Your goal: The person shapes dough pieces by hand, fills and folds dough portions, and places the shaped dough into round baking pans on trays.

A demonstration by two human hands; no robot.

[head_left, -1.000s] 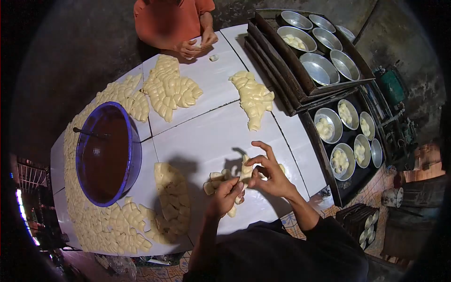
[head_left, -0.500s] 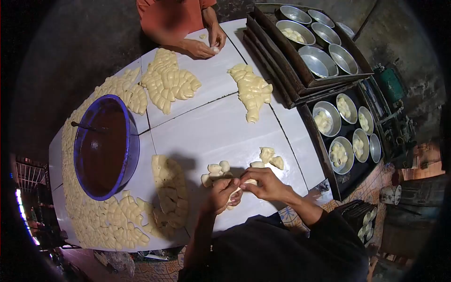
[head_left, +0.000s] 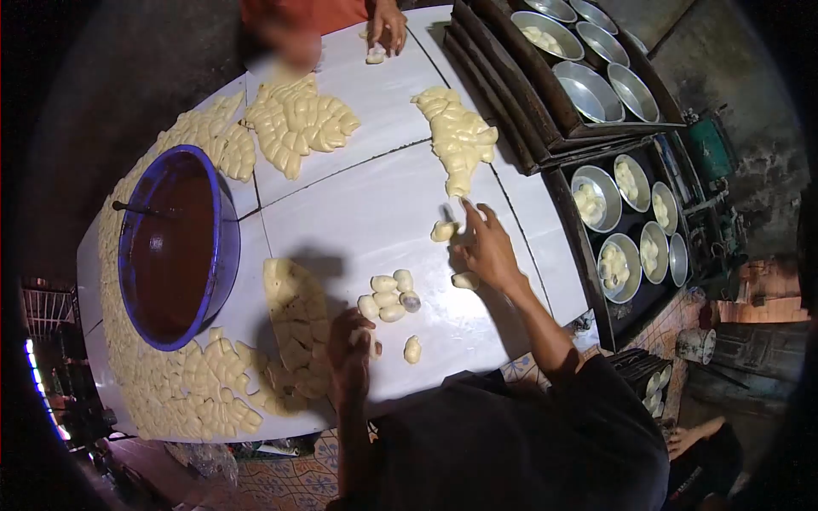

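My right hand (head_left: 490, 251) reaches forward with its fingers spread, the fingertips at the lower tip of a glossy dough slab (head_left: 463, 145). Close to that hand lie two small dough pieces, one dough piece (head_left: 443, 231) beside the fingers and another dough piece (head_left: 465, 281) by the wrist. My left hand (head_left: 348, 353) is low at the centre, its fingers curled around a pale bit of dough (head_left: 372, 342), partly hidden. Several smooth dough balls (head_left: 386, 298) sit grouped just beyond it. A single dough lump (head_left: 412, 349) rests to its right.
A blue tub (head_left: 236, 255) of brown liquid with a handle stands at left, surrounded by cut dough (head_left: 187, 383). More dough (head_left: 302, 123) lies farther back. Dark trays (head_left: 558, 192) of round tins (head_left: 596, 200) line the right side. Across the table a co-worker's hand (head_left: 389, 25) touches dough.
My hands have parted: the right moved forward to the dough slab, the left slightly back left. A dough lump now lies between them. The co-worker's hands have separated. The view has shifted slightly.
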